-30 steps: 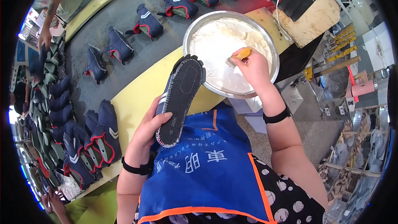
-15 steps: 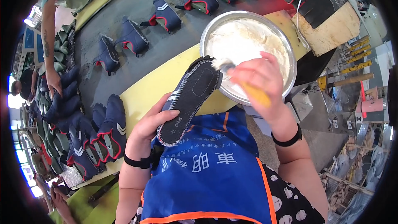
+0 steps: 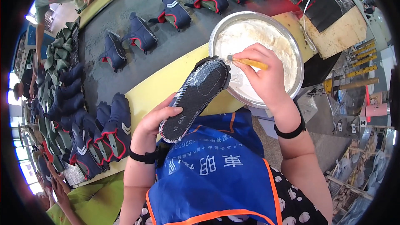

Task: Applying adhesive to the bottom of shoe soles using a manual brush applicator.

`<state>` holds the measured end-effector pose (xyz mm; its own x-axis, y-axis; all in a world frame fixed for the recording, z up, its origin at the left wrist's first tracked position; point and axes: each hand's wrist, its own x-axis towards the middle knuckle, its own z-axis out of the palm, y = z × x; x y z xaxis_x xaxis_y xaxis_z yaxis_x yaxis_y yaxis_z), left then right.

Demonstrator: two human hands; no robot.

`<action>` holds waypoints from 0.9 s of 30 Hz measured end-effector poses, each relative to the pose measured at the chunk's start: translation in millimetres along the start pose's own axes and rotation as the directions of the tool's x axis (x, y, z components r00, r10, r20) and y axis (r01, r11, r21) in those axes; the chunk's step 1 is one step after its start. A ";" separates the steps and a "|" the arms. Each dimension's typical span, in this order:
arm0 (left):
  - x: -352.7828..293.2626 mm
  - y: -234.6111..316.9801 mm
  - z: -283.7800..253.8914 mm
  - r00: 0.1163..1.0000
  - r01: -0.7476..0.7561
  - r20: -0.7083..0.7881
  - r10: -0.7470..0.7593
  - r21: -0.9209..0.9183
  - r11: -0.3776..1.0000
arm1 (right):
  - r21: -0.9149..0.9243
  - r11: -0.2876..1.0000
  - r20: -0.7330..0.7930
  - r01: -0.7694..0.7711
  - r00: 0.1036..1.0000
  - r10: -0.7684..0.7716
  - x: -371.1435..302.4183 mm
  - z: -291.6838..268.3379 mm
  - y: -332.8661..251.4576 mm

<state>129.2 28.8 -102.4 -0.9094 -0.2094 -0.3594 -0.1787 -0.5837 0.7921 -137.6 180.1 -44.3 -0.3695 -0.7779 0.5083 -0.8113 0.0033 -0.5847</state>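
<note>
My left hand point(image 3: 156, 121) grips a dark navy shoe point(image 3: 196, 96) by its heel end, sole turned up toward me. The black sole has a white stitched rim, and its toe end looks wet and shiny. My right hand point(image 3: 264, 77) holds a small brush with a yellow handle point(image 3: 250, 63). The bristles touch the toe end of the sole. Just behind them sits a round metal bowl point(image 3: 287, 41) filled with white paste.
A grey conveyor belt point(image 3: 137, 8) carries a row of navy shoes point(image 3: 139, 34) with red trim. More such shoes point(image 3: 102, 135) are piled at my left. Another person's arm point(image 3: 39, 37) reaches in at upper left. A yellow bench edge point(image 3: 146, 91) borders the belt.
My right hand lifted the brush out of the bowl's paste and brought it onto the toe end of the sole. The shoes on the belt shifted to the right.
</note>
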 end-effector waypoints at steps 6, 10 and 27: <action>4.2 -6.5 -14.9 0.998 0.033 0.052 -0.031 -0.032 0.999 | 0.262 0.949 0.030 0.176 0.981 -0.190 -3.5 24.3 -24.7; 1.8 -11.2 -15.1 0.999 0.034 0.012 -0.034 0.005 0.999 | 0.189 0.980 -0.099 0.055 0.994 -0.037 -4.0 31.7 -25.3; -5.5 -27.6 0.7 0.999 -0.022 -0.037 0.023 0.042 0.999 | 0.077 0.941 -0.173 -0.331 0.925 0.339 -22.4 30.6 -20.7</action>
<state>138.9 46.6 -121.9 -0.8986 -0.2519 -0.3592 -0.1746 -0.5457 0.8196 -98.7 178.2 -62.9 -0.6951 -0.6097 0.3809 -0.6060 0.2118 -0.7668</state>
